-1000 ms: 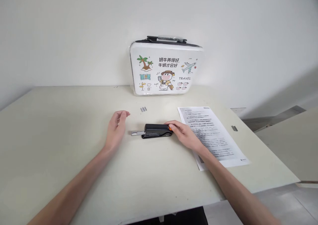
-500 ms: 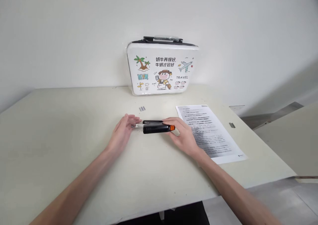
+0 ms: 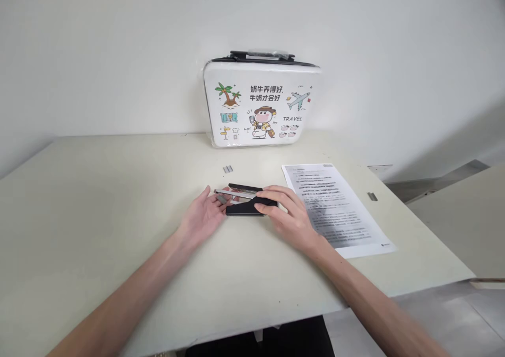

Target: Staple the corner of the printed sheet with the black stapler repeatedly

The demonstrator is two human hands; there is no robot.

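My right hand (image 3: 290, 212) is closed around the right end of a black stapler (image 3: 246, 208), which is spread open on its side above the table. Its metal magazine (image 3: 240, 194) sticks out to the left between the two black parts. My left hand (image 3: 203, 215) is turned palm up at the stapler's left end, fingers stretched out under the magazine tip. A small grey piece (image 3: 222, 199) shows at those fingertips; whether it lies on them or belongs to the stapler I cannot tell. Behind the stapler lie short grey staple strips (image 3: 228, 169).
A printed sheet (image 3: 335, 204) lies right of my right hand, with another grey staple strip (image 3: 372, 196) beyond it. A white cartoon case (image 3: 260, 104) with a black handle stands against the wall. The table's (image 3: 98, 199) front edge is close to me.
The stapler has turned and its parts stand wider apart, with the inner side now showing. My left hand has rolled palm up. The view has shifted slightly.
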